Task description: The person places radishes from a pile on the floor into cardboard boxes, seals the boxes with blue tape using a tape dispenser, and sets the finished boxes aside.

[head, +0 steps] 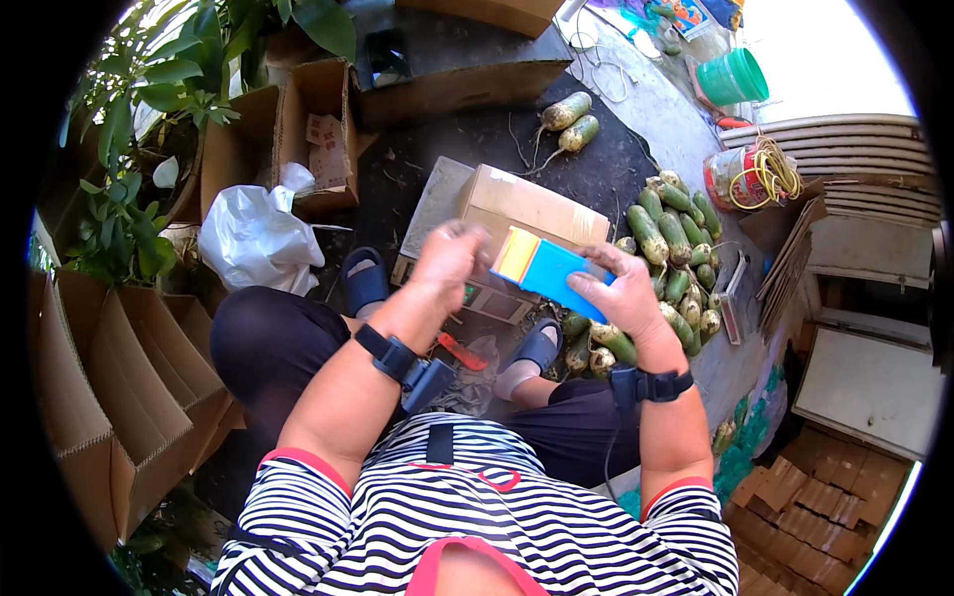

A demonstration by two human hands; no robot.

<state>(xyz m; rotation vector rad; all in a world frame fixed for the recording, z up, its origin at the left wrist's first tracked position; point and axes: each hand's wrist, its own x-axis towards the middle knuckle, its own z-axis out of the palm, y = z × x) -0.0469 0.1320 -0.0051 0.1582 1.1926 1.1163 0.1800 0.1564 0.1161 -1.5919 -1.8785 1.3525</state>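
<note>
My right hand (626,287) grips a flat blue packet (563,276) with a yellow, orange-edged end, its thumb across the top. Close to that yellow end, my left hand (451,261) has its fingertips drawn together; blur hides whether anything thin is between them. Below both hands, a closed cardboard carton (533,197) with tape on one end rests on a platform scale (432,205). Small green lights show on the scale's front panel, partly behind my left hand. An orange-red cutter or knife handle (462,352) lies on the ground between my feet.
Green radishes (674,238) are heaped at the right, and two more radishes (570,123) lie beyond the carton. Open cardboard boxes (141,372) line the left, near a white plastic bag (257,235). A green bucket (730,77) and a tub with yellow cord (749,175) stand at upper right.
</note>
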